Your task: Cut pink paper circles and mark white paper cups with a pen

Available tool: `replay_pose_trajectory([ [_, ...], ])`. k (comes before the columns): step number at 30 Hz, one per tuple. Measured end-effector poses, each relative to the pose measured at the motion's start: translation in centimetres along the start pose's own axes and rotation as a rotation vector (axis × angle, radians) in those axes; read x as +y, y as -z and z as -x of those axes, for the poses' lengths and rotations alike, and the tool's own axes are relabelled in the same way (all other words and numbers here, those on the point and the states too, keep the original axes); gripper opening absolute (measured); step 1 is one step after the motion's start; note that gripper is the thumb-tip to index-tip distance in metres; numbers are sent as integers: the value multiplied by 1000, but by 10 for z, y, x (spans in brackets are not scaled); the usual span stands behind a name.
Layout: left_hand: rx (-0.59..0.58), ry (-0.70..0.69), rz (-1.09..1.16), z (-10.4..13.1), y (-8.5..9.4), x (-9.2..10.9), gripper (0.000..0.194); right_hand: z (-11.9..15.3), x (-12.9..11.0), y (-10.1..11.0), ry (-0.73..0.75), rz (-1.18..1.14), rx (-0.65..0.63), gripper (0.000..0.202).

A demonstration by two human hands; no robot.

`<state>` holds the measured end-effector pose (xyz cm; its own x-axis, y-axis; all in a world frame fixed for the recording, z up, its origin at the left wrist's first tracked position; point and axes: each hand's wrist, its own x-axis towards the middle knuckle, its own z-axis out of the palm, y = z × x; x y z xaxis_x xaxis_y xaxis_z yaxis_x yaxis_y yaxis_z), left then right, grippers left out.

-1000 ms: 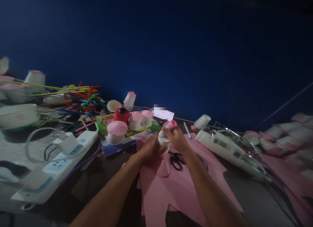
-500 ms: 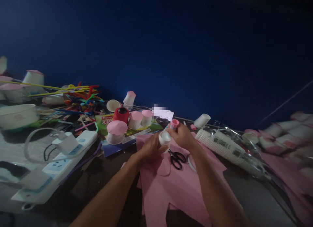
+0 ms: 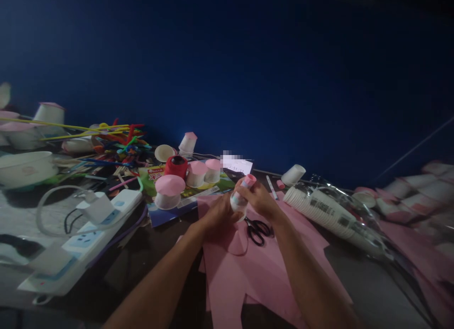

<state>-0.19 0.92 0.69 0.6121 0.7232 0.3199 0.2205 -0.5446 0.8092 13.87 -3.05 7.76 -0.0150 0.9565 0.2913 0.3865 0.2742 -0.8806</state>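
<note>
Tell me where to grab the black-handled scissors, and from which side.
Probably by the black handle loops, coming from the person's side: they lie on the pink paper turned that way, while the other end points toward the white cup in the left hand, crowding the far side.

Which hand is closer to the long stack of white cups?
Right. The right hand is to the left of the stack of white cups, not touching it; the left hand is farther left, past the right hand.
</note>
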Motion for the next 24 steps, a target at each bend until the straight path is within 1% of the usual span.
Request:
replay_pose_trajectory([
  [2,1,-21,-63,1,0,-2,41,0,0,6,-29,-26,16,20],
  [3,-4,-24,-91,2,0,-3,42,0,1,10,-41,-51,58,21],
  [5,-7,1,-100,3,1,-4,43,-1,6,17,-49,-131,208,24],
  [8,-11,24,-86,4,3,-3,45,-1,12,29,-27,-356,445,25],
  [10,-16,40,-63,4,4,-1,48,1,14,35,-22,-526,544,24],
  [11,-12,49,-49,4,4,0,49,3,14,37,-29,-591,563,25],
  [13,-4,59,-28,5,4,3,49,9,15,40,-65,-670,564,29],
  [16,1,48,-14,5,5,6,49,18,18,41,-146,-693,549,31],
  [19,0,32,-17,5,6,7,48,23,23,37,-167,-580,591,30],
  [22,6,26,-33,5,6,7,48,25,27,27,-109,-449,638,29],
  [24,19,18,-37,5,5,7,49,25,30,19,-66,-422,632,28],
])
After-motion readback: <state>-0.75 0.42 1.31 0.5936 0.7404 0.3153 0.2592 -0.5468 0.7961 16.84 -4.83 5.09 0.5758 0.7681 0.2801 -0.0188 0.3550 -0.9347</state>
